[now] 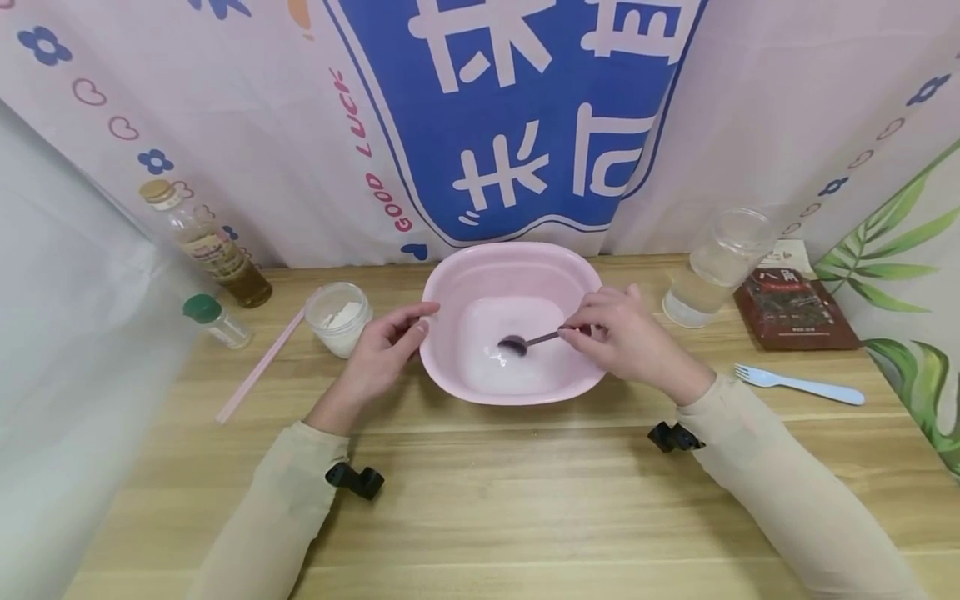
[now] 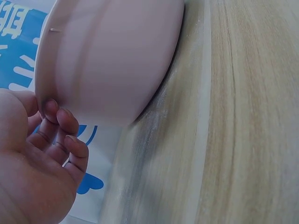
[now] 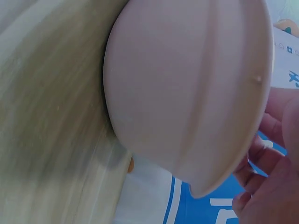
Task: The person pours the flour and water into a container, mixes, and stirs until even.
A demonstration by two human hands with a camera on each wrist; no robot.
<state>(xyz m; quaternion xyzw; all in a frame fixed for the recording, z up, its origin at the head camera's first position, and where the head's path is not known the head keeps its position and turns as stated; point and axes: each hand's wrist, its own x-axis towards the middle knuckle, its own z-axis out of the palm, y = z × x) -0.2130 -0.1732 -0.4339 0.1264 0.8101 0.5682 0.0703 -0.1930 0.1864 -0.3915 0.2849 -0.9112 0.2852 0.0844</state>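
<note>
At the middle of the wooden table (image 1: 525, 500) we see a pink basin (image 1: 450, 292) holding a shallow pool of clear liquid, with the bowl of a small metal spoon (image 1: 525, 342) dipped into it. Our right hand (image 1: 626, 337) pinches the spoon's handle over the basin's right rim, fingers curled together on it. Our left hand (image 1: 382, 354) rests against the basin's left wall with its fingers loosely bent and slightly apart, touching the rim. Just left of it stands a small clear jar (image 1: 341, 318) with white powder inside. Farther left are a bottle (image 1: 206, 246) with a little dark liquid and a green-capped shaker (image 1: 216, 321). To the right, a clear plastic cup (image 1: 716, 271) holds water beside a red packet (image 1: 795, 308) whose print we cannot read. On the backdrop (image 1: 225, 100) we read "GOOD LUCK".
</note>
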